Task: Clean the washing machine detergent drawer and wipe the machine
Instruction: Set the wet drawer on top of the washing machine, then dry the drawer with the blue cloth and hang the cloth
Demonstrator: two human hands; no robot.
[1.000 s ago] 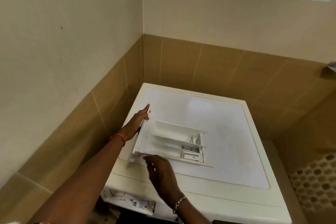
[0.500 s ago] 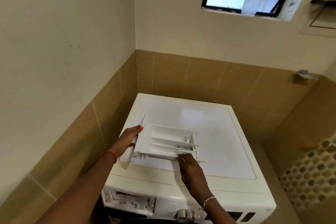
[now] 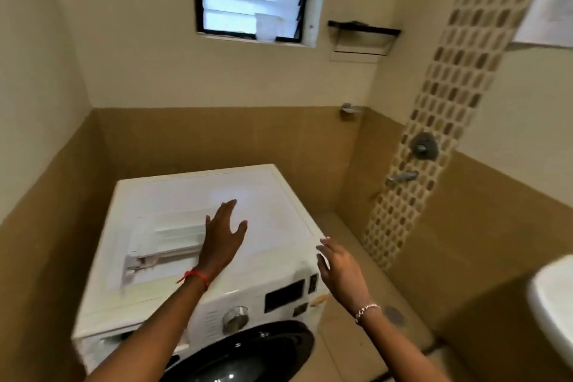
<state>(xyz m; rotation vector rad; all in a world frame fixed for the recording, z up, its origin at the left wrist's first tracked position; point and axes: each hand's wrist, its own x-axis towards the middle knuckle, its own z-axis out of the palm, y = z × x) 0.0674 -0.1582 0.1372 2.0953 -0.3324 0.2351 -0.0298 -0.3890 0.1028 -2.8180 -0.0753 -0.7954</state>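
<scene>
The white moulded-plastic detergent drawer (image 3: 164, 239) lay on top of the white front-loading washing machine (image 3: 263, 205), toward its front-left corner. The left hand (image 3: 223, 239) was over the drawer's right end, fingers straight and spread, gripping nothing; whether it touched the plastic could not be told. The right hand (image 3: 339, 270) hung off the front-right corner, fingers loosely apart, empty. The drawer looked light, rigid and slick, with thin partitions likely to crack — best held by its outer walls, one hand at each end.
</scene>
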